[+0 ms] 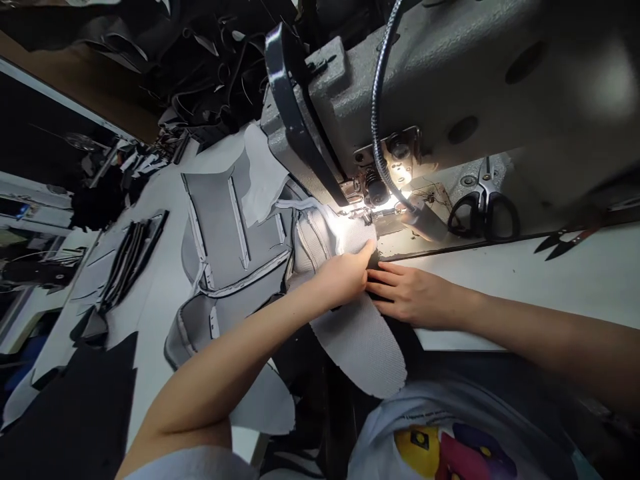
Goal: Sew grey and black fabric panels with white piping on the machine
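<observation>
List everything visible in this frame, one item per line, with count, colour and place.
Sewing machine: one, grey, top right, lamp lit over the needle.
Mesh panel: one, light grey, running from the needle down off the table edge.
Seat cover: one, grey with white trim, left of the machine.
Scissors: one, black handles, on the machine bed.
Snips: one, dark, right on the table.
Black strips: a stack, left on the table.
Table: one, white.
Left hand: pressing the mesh panel near the needle.
Right hand: flat on the fabric at the table edge.
</observation>
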The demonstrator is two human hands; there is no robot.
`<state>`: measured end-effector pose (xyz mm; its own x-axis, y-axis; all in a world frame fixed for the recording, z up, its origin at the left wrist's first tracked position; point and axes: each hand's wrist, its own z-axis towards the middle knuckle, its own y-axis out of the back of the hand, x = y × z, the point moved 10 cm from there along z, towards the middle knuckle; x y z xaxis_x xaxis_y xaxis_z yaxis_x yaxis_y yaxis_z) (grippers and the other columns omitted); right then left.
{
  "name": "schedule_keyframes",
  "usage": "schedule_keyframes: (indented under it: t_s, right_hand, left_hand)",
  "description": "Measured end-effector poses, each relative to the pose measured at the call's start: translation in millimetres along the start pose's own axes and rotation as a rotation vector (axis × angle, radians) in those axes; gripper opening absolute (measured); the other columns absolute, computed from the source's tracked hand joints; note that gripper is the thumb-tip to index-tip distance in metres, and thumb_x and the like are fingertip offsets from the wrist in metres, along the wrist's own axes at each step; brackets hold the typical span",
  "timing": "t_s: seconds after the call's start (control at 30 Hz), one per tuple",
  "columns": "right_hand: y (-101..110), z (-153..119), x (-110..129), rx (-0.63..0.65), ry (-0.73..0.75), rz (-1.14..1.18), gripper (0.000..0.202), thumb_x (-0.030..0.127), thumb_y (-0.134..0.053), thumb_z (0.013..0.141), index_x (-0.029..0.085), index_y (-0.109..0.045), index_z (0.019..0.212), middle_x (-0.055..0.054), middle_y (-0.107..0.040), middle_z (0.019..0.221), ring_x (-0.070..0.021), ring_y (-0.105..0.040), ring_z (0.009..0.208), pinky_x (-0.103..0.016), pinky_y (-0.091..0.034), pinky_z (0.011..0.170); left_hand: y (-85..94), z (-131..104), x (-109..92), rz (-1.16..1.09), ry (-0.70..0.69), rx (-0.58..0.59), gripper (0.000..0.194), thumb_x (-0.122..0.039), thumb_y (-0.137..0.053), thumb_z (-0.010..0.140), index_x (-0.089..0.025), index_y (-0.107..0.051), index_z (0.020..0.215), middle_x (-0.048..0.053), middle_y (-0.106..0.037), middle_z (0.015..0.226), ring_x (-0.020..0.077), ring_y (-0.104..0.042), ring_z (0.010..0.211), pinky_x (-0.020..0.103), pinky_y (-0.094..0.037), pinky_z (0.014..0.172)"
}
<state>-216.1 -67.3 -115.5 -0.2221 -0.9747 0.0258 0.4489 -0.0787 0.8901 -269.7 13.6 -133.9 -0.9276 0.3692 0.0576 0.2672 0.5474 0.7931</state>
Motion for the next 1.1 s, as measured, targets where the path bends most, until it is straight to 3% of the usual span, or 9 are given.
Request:
schedule_keyframes:
  t_s: [0.2, 0.33, 0.47, 0.6, 0.73, 0.9, 1.03, 1.1]
  right_hand:
    - [0, -6, -27, -0.036, -0.065, 0.038, 0.031, 0.009, -0.046, 0.093, 0.016, -0.066, 0.116, -0.009, -0.064, 0.126, -0.0252, -0.054, 0.123, -0.041, -0.049, 0.098]
    - [-1, -4, -43, -0.007, -0.087, 0.058, 0.037, 0.005, -0.045, 0.089, 0.016, -0.065, 0.118, -0.009, -0.063, 0.128, -0.0247, -0.054, 0.125, -0.041, -0.048, 0.099]
    - [-5, -8, -33, 0.095, -0.053, 0.146, 0.049, 0.015, -0.055, 0.080, 0.014, -0.060, 0.128, -0.015, -0.056, 0.138, -0.0300, -0.049, 0.131, -0.052, -0.037, 0.110]
    - [-9, -11, -20, 0.123, -0.030, 0.173, 0.054, 0.016, -0.055, 0.078, 0.012, -0.057, 0.132, -0.016, -0.055, 0.140, -0.0339, -0.045, 0.134, -0.058, -0.032, 0.111]
    - [-14, -3, -26, 0.112, -0.083, 0.138, 0.053, 0.010, -0.051, 0.080, 0.011, -0.057, 0.132, -0.015, -0.056, 0.138, -0.0339, -0.044, 0.134, -0.057, -0.033, 0.110]
    - [-14, 2, -35, 0.150, -0.110, 0.195, 0.067, 0.012, -0.058, 0.071, 0.014, -0.053, 0.138, -0.019, -0.056, 0.135, -0.0326, -0.046, 0.133, -0.059, -0.030, 0.111]
    - [-1, -8, -14, 0.096, 0.035, 0.317, 0.051, 0.017, -0.060, 0.075, 0.022, -0.064, 0.125, -0.013, -0.061, 0.130, -0.0277, -0.052, 0.127, -0.055, -0.026, 0.116]
    - [3, -11, 1, 0.046, 0.111, 0.373, 0.039, 0.017, -0.058, 0.081, 0.025, -0.068, 0.118, -0.008, -0.064, 0.127, -0.0247, -0.053, 0.125, -0.049, -0.031, 0.114]
  left_hand:
    - [1.0, 10, 6, 0.097, 0.035, 0.067, 0.080, -0.014, -0.045, 0.086, -0.020, -0.009, 0.156, 0.011, -0.071, 0.106, 0.0309, -0.068, 0.099, 0.038, -0.053, 0.080]
    - [6.2, 15, 5, 0.054, -0.030, 0.006, 0.076, -0.008, -0.041, 0.085, -0.013, -0.011, 0.156, 0.015, -0.068, 0.111, 0.0301, -0.067, 0.099, 0.035, -0.052, 0.080]
    - [7.6, 15, 8, 0.032, -0.066, 0.031, 0.080, -0.008, -0.046, 0.083, -0.015, -0.014, 0.155, 0.017, -0.063, 0.118, 0.0299, -0.066, 0.099, 0.034, -0.050, 0.079]
    - [10.9, 19, 5, -0.066, -0.118, 0.054, 0.067, -0.006, -0.046, 0.081, -0.013, -0.033, 0.146, 0.014, -0.063, 0.114, 0.0247, -0.064, 0.097, 0.030, -0.050, 0.080]
    - [18.0, 32, 2, -0.039, -0.127, -0.066, 0.056, -0.004, -0.040, 0.083, -0.007, -0.042, 0.139, 0.016, -0.060, 0.120, 0.0237, -0.059, 0.108, 0.031, -0.047, 0.094]
    - [17.1, 38, -15, 0.130, -0.210, -0.177, 0.042, -0.004, -0.030, 0.090, -0.005, -0.059, 0.121, 0.018, -0.055, 0.132, 0.0269, -0.052, 0.120, 0.037, -0.041, 0.105]
    - [12.2, 20, -14, 0.094, -0.181, -0.322, 0.042, -0.011, -0.034, 0.094, -0.007, -0.055, 0.130, 0.017, -0.057, 0.123, 0.0261, -0.055, 0.111, 0.036, -0.046, 0.099]
    - [8.1, 1, -4, 0.046, -0.129, -0.425, 0.047, -0.021, -0.040, 0.095, -0.011, -0.046, 0.141, 0.014, -0.057, 0.114, 0.0258, -0.056, 0.105, 0.036, -0.048, 0.093]
